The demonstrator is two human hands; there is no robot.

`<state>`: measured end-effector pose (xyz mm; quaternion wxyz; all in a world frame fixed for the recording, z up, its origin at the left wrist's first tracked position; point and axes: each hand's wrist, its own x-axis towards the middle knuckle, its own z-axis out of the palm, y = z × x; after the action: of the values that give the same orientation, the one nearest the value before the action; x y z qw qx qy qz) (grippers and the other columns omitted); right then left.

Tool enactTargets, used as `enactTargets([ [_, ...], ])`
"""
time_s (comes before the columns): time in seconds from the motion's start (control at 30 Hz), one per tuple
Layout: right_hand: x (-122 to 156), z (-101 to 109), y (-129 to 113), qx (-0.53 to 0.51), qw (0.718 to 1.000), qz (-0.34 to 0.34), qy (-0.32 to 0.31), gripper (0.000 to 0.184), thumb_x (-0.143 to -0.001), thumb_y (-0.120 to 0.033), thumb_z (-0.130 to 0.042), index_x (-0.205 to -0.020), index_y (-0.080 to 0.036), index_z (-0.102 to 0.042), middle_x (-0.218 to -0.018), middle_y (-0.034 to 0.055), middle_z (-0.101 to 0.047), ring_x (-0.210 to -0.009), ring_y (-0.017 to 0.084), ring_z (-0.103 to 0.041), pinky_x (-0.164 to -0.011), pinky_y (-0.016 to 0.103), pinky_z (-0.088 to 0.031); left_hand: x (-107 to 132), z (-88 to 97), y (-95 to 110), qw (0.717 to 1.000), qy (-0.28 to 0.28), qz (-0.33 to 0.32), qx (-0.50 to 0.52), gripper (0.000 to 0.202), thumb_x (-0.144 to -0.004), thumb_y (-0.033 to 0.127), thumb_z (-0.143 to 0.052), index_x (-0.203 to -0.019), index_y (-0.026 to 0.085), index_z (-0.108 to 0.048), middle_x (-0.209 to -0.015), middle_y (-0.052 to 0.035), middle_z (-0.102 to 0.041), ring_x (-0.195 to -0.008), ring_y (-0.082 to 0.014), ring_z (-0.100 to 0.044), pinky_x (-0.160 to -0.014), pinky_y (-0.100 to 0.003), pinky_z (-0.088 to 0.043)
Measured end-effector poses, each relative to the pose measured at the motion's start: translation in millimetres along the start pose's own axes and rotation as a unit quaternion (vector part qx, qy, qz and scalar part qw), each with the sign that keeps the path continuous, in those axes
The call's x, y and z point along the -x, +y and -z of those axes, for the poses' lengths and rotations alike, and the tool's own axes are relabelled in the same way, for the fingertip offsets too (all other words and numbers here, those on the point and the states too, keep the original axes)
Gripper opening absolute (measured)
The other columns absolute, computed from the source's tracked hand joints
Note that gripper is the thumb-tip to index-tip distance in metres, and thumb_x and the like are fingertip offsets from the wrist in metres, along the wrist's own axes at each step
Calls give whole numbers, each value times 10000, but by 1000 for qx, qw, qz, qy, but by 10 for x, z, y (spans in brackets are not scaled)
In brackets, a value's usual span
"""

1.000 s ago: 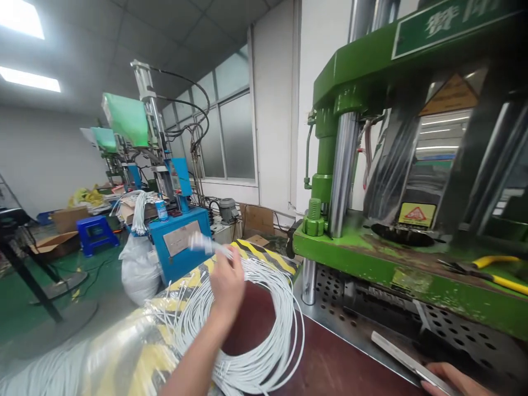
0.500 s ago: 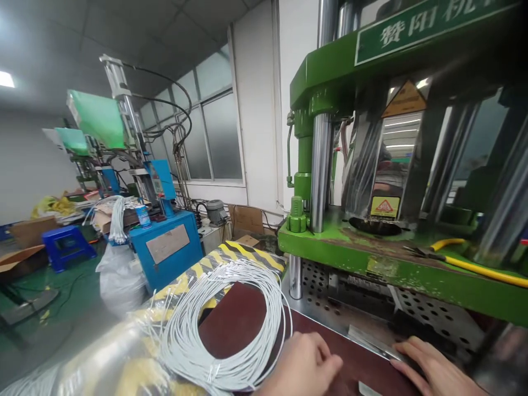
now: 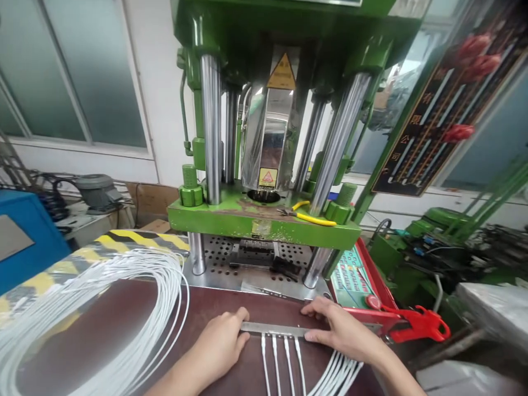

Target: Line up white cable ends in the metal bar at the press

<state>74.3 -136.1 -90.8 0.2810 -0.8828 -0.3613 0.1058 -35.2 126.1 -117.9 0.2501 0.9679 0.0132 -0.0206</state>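
A narrow metal bar [image 3: 274, 329] lies across the dark brown bench in front of the green press [image 3: 264, 214]. My left hand [image 3: 218, 346] pinches its left end, fingers curled. At the bar's right end my right hand [image 3: 340, 330] grips it with thumb and fingers. Several white cables [image 3: 284, 360] run from under the bar toward me and curve off to the right under my right wrist. A big coil of white cable [image 3: 103, 308] lies on the bench to the left of my left hand.
The press has steel columns, a perforated steel plate [image 3: 256, 264] and a dark mould block. Yellow-handled pliers [image 3: 309, 216] rest on its green platen. A red control panel [image 3: 363, 275] and red clamp [image 3: 412, 324] sit right. A blue machine [image 3: 20, 236] stands left, by yellow-black tape.
My view swung right to face the press. My left hand left the cable coil and came to the bar; both hands now hold the bar, with cable ends lined up under it.
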Motion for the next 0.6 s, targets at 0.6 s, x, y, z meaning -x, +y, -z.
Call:
enactTargets([
  [0.6,-834,-78,130,-118,993,-22,-15,400,-832,-489,-410,-1074,-190,-520,-701,12,-624,-563,157,-571,-539,238,-452,-675,555,-381,871,4,138,471,278,-718,396,-561,-833,152,-494,-597,23,-558,-370,-64,-447,-352,-187,-311],
])
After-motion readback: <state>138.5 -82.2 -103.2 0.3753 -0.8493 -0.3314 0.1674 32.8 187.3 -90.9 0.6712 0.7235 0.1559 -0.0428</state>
